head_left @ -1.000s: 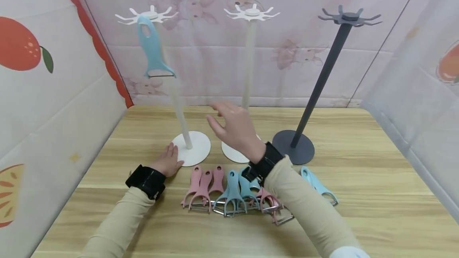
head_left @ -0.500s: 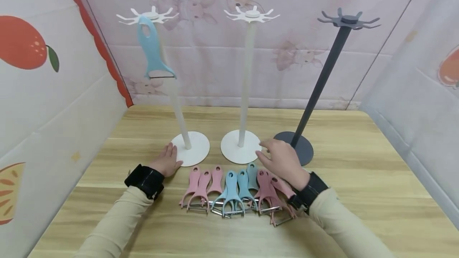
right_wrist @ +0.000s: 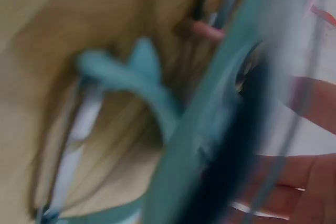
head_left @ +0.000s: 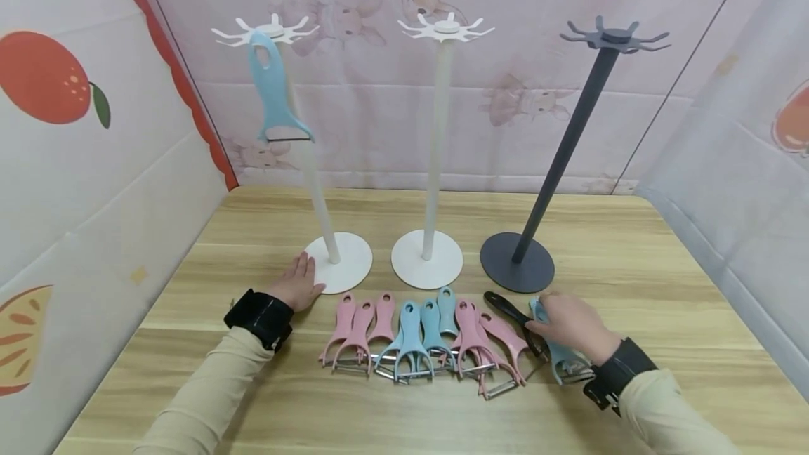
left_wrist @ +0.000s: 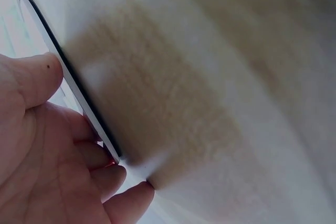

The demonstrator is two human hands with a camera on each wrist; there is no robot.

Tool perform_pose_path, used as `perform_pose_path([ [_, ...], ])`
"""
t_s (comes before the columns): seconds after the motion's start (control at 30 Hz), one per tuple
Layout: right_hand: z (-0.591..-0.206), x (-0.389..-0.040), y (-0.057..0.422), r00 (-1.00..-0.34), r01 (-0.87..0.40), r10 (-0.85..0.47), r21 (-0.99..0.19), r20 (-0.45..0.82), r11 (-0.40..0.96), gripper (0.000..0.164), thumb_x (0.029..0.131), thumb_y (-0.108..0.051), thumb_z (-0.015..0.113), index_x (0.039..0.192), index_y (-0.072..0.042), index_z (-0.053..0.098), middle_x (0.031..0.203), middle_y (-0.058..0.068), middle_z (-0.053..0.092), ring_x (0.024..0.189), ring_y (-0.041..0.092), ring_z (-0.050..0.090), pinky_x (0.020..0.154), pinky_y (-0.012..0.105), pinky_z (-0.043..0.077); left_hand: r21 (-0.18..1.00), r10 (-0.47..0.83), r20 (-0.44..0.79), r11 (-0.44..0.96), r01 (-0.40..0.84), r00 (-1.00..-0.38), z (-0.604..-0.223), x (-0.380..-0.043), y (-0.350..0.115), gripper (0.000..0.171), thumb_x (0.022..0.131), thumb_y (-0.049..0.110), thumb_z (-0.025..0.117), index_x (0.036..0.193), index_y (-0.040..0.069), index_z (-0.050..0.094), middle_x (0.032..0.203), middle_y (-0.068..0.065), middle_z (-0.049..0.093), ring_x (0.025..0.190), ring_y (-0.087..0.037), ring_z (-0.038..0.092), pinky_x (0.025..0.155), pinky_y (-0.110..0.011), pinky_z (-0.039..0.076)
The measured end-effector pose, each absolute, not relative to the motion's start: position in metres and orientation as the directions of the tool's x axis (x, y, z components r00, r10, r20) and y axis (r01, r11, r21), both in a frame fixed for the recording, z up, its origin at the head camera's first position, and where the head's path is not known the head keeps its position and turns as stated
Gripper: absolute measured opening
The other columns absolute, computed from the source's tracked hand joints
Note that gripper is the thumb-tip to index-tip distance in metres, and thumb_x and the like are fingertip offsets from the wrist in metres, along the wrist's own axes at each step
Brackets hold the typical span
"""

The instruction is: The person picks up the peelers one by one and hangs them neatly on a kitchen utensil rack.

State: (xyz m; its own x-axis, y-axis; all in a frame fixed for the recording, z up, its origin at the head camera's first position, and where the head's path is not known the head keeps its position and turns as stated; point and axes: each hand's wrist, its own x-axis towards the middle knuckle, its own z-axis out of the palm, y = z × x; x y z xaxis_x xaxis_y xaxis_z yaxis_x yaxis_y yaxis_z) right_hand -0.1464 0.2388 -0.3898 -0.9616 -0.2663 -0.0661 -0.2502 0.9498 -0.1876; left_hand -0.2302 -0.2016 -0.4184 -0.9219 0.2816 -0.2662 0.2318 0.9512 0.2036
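My left hand (head_left: pixel 297 288) rests on the rim of the left stand's white round base (head_left: pixel 346 269), with its fingers laid out along it. In the left wrist view the thumb and fingertips (left_wrist: pixel 128 198) touch the base's edge. At right, my right hand (head_left: pixel 574 323) pinches the handle of a light blue peeler (head_left: pixel 561 357), whose handle lies between thumb and fingers. The right wrist view is blurred; a blue peeler (right_wrist: pixel 123 80) lies under that hand. Beside it lies a black peeler (head_left: pixel 505 305). Another blue peeler (head_left: pixel 272 83) hangs from the left stand's hook.
Several pink peelers (head_left: pixel 363 332) and blue peelers (head_left: pixel 411 332) lie in a row at the table's middle. Behind them stand a white stand (head_left: pixel 436 153) and a dark grey stand (head_left: pixel 571 125), both with hooked tops. Fabric walls (head_left: pixel 727 125) enclose the wooden table (head_left: pixel 284 406).
My right hand has moved from before the middle stand, rightward and down, to the blue peeler at the right. The black peeler has come into view. My left hand stays on the base.
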Motion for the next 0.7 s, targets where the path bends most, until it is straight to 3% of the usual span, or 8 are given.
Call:
perform_pose_path([
  [0.17, -0.3915, -0.1455, 0.2478, -0.955, -0.268, -0.286, -0.192, -0.076, 0.944, 0.031, 0.077, -0.025, 0.069, 0.090, 0.002, 0.061, 0.067, 0.001, 0.050, 0.059, 0.015, 0.044, 0.050, 0.031, 0.038, 0.182, 0.265, -0.278, 0.958, 0.220, -0.923, -0.4178, -0.2300, -0.2012, 0.061, 0.097, 0.021, 0.039, 0.133, -0.022, 0.016, 0.140, -0.039, 0.006, 0.131, -0.048, 0.009, 0.107, -0.050, 0.016],
  [0.33, -0.3939, -0.1460, 0.2482, -0.954, -0.288, -0.298, -0.191, -0.030, 0.938, 0.016, 0.074, -0.012, 0.069, 0.080, -0.003, 0.059, 0.062, 0.000, 0.040, 0.056, 0.015, 0.039, 0.047, 0.027, 0.032, 0.193, 0.276, -0.266, 0.954, 0.230, -0.924, -0.4163, -0.2289, -0.2016, 0.061, 0.097, 0.020, 0.040, 0.132, -0.023, 0.017, 0.140, -0.040, 0.007, 0.130, -0.049, 0.010, 0.106, -0.051, 0.016],
  [0.7, -0.3966, -0.1483, 0.2422, -0.954, -0.295, -0.300, -0.221, 0.013, 0.930, 0.015, 0.072, -0.004, 0.070, 0.070, -0.005, 0.055, 0.059, -0.001, 0.039, 0.053, 0.013, 0.038, 0.046, 0.025, 0.031, 0.214, 0.284, -0.269, 0.949, 0.230, -0.921, -0.4139, -0.2268, -0.2012, 0.061, 0.097, 0.020, 0.039, 0.132, -0.023, 0.015, 0.140, -0.040, 0.006, 0.131, -0.048, 0.008, 0.107, -0.051, 0.014],
])
